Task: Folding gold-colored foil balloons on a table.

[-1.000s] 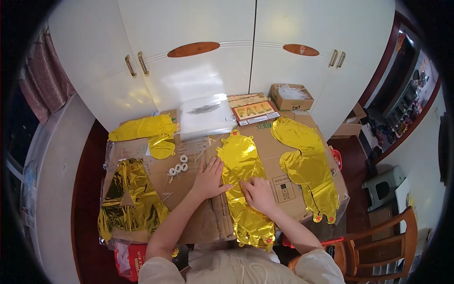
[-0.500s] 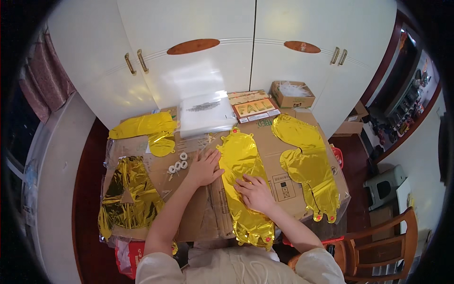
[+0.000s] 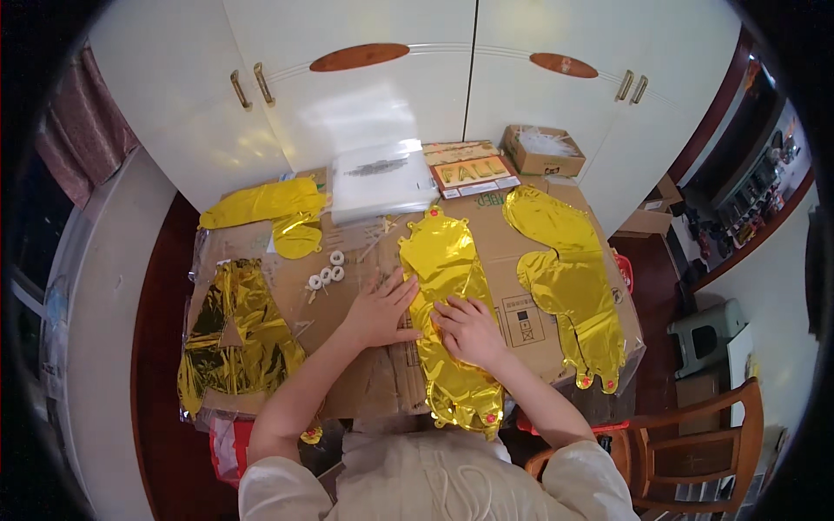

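A flat gold foil balloon (image 3: 447, 265), long and wavy-edged with red dots at its ends, lies before me on the cardboard-covered table. My left hand (image 3: 380, 314) rests along its left edge, fingers spread and thumb out. On the middle of the foil lies my right hand (image 3: 470, 333), palm down with slightly bent fingers apart. To the right sits another flat gold balloon (image 3: 565, 278), curved in outline. An A-shaped gold balloon (image 3: 252, 304) with a triangular hole lies at the left, and a gold balloon (image 3: 252, 206) lies beyond it.
Several white rolls (image 3: 326, 275) sit left of my left hand. At the back are a stack of clear plastic bags (image 3: 382, 187), printed packs (image 3: 473, 178) and a small cardboard box (image 3: 547, 161) against white cabinet doors (image 3: 373, 104). A wooden chair (image 3: 695, 451) stands at the near right.
The view has tilted, so the table sits higher in the picture. My left hand has slid toward me along the balloon's left edge; my right hand stays about where it was on the foil.
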`<state>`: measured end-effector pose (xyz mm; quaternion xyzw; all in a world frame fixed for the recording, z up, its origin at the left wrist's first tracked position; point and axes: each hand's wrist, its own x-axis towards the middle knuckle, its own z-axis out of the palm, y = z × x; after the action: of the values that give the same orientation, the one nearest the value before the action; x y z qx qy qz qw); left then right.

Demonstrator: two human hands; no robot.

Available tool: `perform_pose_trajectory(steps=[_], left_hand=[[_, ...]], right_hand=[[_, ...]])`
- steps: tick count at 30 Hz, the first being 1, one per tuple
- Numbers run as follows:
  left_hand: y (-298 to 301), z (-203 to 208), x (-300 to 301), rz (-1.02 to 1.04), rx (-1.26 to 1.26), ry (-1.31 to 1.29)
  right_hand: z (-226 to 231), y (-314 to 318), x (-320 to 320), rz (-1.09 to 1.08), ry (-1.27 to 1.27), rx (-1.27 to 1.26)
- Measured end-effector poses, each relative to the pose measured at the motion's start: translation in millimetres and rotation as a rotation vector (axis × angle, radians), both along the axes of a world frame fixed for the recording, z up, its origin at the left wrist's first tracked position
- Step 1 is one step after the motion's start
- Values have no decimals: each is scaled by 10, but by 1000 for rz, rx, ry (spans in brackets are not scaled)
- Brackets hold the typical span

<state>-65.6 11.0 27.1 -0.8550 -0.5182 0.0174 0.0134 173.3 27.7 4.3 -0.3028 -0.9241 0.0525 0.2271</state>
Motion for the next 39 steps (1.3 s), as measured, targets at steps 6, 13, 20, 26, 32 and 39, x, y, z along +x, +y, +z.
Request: perform_pose_trajectory(steps=[6, 13, 20, 26, 32, 39], left_hand=[[-137, 70, 61, -21, -87, 55], [-288, 139, 200, -7, -175, 73], [-324, 182, 224, -28, -215, 116], [-229, -20, 173, 1, -62, -130], [-261, -186, 339, -12, 28, -225], [-308, -74, 322, -4, -54, -108]], right_hand=[[-7, -14, -8, -4, 0, -8], [21, -12, -10, 2, -8, 1], [133, -38, 41, 58, -130, -54], [214, -208, 154, 78, -173, -34], [121, -392, 232, 58, -221, -96], [85, -394, 234, 67, -209, -92]])
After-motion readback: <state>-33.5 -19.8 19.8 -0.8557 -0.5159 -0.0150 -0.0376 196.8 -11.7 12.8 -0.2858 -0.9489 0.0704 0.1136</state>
